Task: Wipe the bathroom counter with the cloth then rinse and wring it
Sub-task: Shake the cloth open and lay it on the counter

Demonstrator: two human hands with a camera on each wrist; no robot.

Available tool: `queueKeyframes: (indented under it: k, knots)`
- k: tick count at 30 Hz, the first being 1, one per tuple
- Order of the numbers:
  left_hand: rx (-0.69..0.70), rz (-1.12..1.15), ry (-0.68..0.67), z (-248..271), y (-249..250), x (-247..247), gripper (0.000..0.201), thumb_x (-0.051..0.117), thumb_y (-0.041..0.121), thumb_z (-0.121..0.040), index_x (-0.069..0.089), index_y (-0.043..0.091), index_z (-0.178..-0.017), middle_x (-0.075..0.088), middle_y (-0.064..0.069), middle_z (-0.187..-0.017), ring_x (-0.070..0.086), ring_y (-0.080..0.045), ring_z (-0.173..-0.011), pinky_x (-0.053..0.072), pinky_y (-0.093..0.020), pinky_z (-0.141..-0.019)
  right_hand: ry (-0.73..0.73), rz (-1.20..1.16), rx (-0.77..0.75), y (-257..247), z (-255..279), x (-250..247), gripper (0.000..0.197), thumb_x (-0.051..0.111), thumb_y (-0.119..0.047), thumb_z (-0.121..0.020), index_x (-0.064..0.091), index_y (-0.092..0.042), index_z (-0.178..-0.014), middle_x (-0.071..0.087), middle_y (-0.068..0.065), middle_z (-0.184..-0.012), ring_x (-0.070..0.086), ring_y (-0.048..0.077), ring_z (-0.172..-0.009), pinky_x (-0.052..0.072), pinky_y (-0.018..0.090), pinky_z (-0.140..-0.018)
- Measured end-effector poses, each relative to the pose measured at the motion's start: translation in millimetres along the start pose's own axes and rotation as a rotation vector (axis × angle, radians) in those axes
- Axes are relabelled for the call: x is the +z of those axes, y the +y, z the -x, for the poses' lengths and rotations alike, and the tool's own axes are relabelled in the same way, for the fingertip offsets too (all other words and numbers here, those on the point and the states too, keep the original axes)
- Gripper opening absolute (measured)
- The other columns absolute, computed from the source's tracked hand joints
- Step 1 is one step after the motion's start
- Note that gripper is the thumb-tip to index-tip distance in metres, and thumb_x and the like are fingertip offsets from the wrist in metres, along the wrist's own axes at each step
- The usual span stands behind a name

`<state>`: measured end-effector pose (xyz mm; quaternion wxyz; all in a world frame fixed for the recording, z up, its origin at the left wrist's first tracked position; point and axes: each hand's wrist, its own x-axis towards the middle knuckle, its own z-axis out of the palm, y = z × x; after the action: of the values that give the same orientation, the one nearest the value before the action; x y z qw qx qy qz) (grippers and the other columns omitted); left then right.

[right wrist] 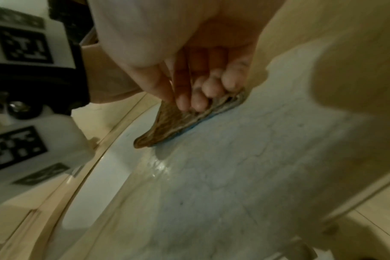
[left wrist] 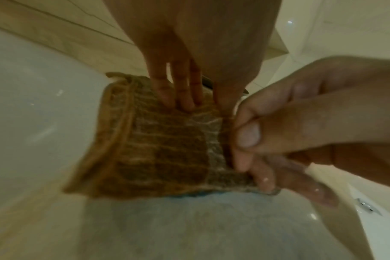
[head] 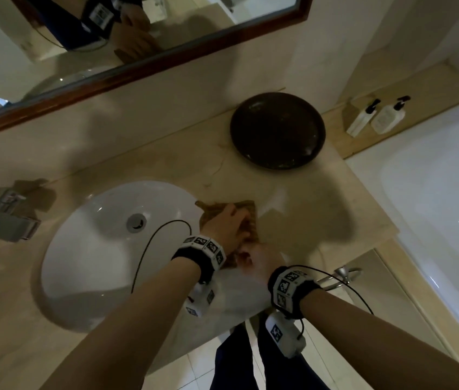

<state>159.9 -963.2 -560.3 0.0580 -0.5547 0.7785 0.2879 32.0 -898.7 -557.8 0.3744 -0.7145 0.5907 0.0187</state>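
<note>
One cloth (head: 243, 218) lies on the counter (head: 301, 198) at the sink's (head: 87, 249) right rim, under two hands. One dark dish (head: 277, 130) sits at the counter's back right corner. Two pump bottles (head: 377, 116) stand on the ledge by one bathtub (head: 434, 192), and one tap (head: 5, 220) is at the sink's left.

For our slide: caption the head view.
Both hands hold a brown cloth on the counter beside the sink.

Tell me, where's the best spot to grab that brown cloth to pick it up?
Probably the cloth's edge nearest you, coming from the front. It lies flat on the counter, and there the right hand pinches it while the left hand presses its far side.
</note>
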Motion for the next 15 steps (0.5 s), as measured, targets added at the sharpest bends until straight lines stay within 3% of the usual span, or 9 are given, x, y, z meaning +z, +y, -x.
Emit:
queueKeyframes:
  k: [3, 6, 9, 11, 15]
  knots:
    - [-0.051, -0.112, -0.077, -12, 8, 9, 0.053, 0.062, 0.048, -0.085, 0.038, 0.027, -0.127, 0.036, -0.006, -0.128, 0.051, -0.030, -0.106, 0.049, -0.045, -0.085, -0.029, 0.017, 0.009, 6, -3, 5, 0.020, 0.057, -0.027, -0.086, 0.067, -0.014, -0.096, 0.070, 0.006, -0.090, 0.064, 0.025, -0.081, 0.050, 0.029, -0.071]
    - [-0.067, -0.151, -0.107, -20, 7, 9, 0.055, 0.062, 0.051, -0.083, 0.035, 0.026, -0.125, 0.034, -0.007, -0.127, 0.053, -0.031, -0.103, 0.050, -0.047, -0.082, -0.032, -0.032, 0.063, 9, -2, 5, 0.020, 0.055, -0.029, -0.089, 0.066, -0.013, -0.095, 0.068, 0.005, -0.091, 0.064, 0.023, -0.084, 0.047, 0.027, -0.070]
    - [-0.057, -0.057, -0.035, -28, 4, -5, 0.047, 0.060, 0.043, -0.088, 0.040, 0.021, -0.125, 0.039, -0.007, -0.124, 0.053, -0.030, -0.102, 0.048, -0.046, -0.086, 0.119, -0.043, 0.252, 16, 6, -6, 0.028, 0.046, -0.042, -0.095, 0.059, -0.018, -0.089, 0.063, 0.002, -0.083, 0.059, 0.019, -0.075, 0.042, 0.026, -0.063]
    - [-0.047, -0.068, 0.063, -36, 2, -13, 0.045, 0.062, 0.034, -0.089, 0.043, 0.020, -0.127, 0.042, -0.007, -0.125, 0.050, -0.028, -0.106, 0.044, -0.044, -0.092, 0.184, -0.117, 0.357, 24, 12, -10, 0.027, 0.052, -0.048, -0.091, 0.056, -0.021, -0.090, 0.064, 0.001, -0.086, 0.060, 0.018, -0.075, 0.047, 0.028, -0.063]
    - [-0.016, -0.218, -0.048, -50, 0, -20, 0.057, 0.067, 0.033, -0.085, 0.038, 0.023, -0.132, 0.043, -0.006, -0.129, 0.047, -0.028, -0.113, 0.040, -0.043, -0.094, 0.069, -0.039, 0.377, 27, 10, -2, 0.032, 0.055, -0.049, -0.087, 0.052, -0.021, -0.102, 0.061, 0.001, -0.098, 0.060, 0.022, -0.086, 0.051, 0.033, -0.071]
